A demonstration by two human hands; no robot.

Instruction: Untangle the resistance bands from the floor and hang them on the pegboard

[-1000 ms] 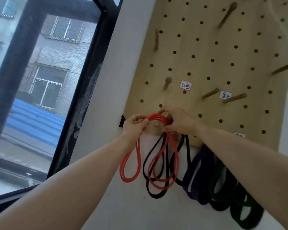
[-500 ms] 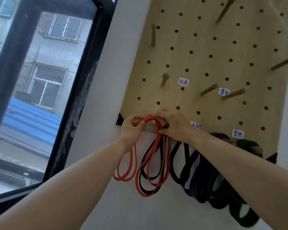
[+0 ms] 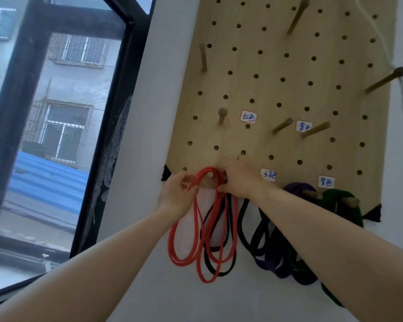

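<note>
Red band (image 3: 205, 170): thin rubber tube, light, soft, floppy; no shape of its own, so it prob. sags and slides unless draped well over smth. Slightly tacky surface, I'd guess, so strands cling to each other and to neighbours. It lies in several loops over a short wooden peg (image 3: 209, 175) at the btm-left corner of the pegboard (image 3: 277, 66); loops dangle below the btm edge against the white wall (image 3: 149, 112).

L hand (image 3: 179, 189): fingers curled, pinching red strands just left of the peg. R hand (image 3: 240, 180): fingers bent down at the right of the peg, thumb under, gripping the red strands there; fingertips mostly hidden.

Best hold, IMO: top of the loops either side of the peg, as now. Gather all strands together; a stray one could drop off. No fragility risk, no need for force.

Black band (image 3: 219, 273) hangs right behind and beside the red, strands crossing it. Can't tell which peg carries it. Snag risk if the red is tugged.

No real containers in view; pegs do the holding. Along the btm edge toward the right corner: purple band (image 3: 298, 185) on one peg, green band (image 3: 337, 196) on the next, both wider, flatter. Upper pegs bare. Small handwritten labels (image 3: 248, 116) sit by the pegs.
</note>
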